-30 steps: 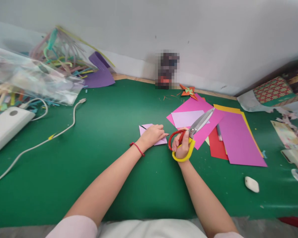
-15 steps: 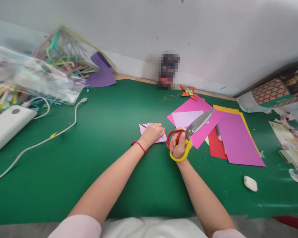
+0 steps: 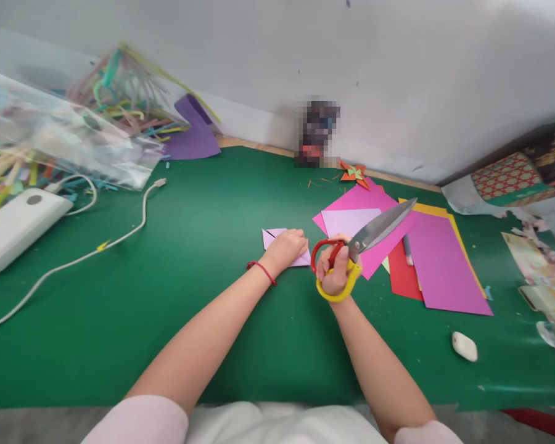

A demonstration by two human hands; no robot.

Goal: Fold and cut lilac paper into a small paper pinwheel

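Note:
My left hand (image 3: 287, 248) rests on a small folded pale-lilac paper (image 3: 272, 238) on the green mat (image 3: 189, 277), fingers curled and pressing it down. A red cord circles that wrist. My right hand (image 3: 335, 271) grips large scissors (image 3: 365, 237) by their red and yellow handles. The steel blades are closed and point up and to the right, over a pink sheet (image 3: 374, 206).
Coloured sheets lie to the right: purple (image 3: 444, 265), red (image 3: 403, 274), yellow. A white eraser (image 3: 465, 346) sits near the front right. A clear bag of paper strips (image 3: 74, 142), a white device (image 3: 16, 225) and its cable (image 3: 120, 237) are on the left. A small paper pinwheel (image 3: 355, 173) is by the wall.
The scissors' blades have lifted a little higher and farther right. My left hand's fingers have curled in on the lilac paper. The view has shifted slightly.

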